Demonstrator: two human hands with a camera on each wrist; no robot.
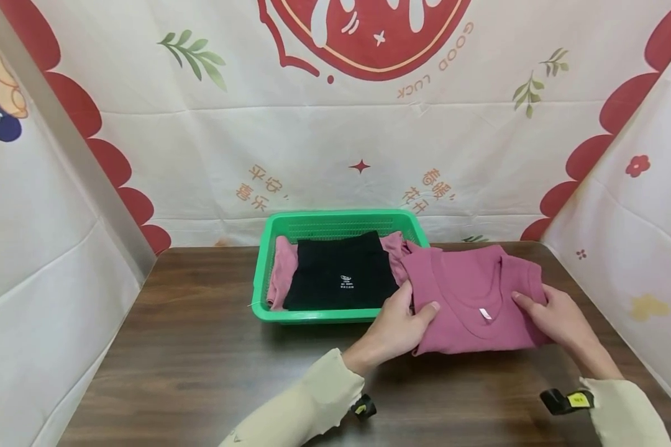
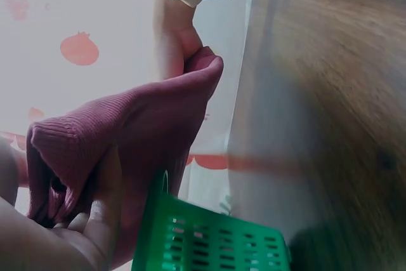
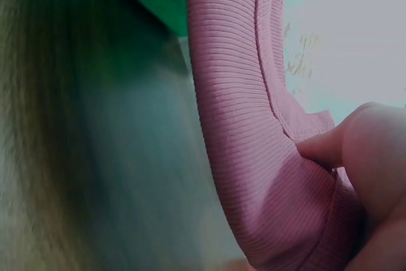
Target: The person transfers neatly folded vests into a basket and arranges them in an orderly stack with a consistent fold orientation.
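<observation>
A folded mauve-pink ribbed top point(image 1: 470, 304) with a scooped neckline and a small white label is held up between both hands, to the right of the green basket point(image 1: 319, 316). The left hand point(image 1: 397, 323) pinches its left side, thumb on top, close by the basket's front right corner. At the opposite side, the right hand point(image 1: 559, 313) grips the edge with its thumb over the fabric. The left wrist view shows the top point(image 2: 139, 118) bent, with fingers tucked beneath it. In the right wrist view, a thumb presses the ribbed cloth point(image 3: 247, 125).
Inside the basket lies a folded black garment point(image 1: 341, 273) with white print, over pink cloth point(image 1: 284, 267). The basket stands at the back of the brown wooden table point(image 1: 201, 360), near the printed white backdrop point(image 1: 335, 143). A side curtain point(image 1: 643, 248) borders the table's right edge.
</observation>
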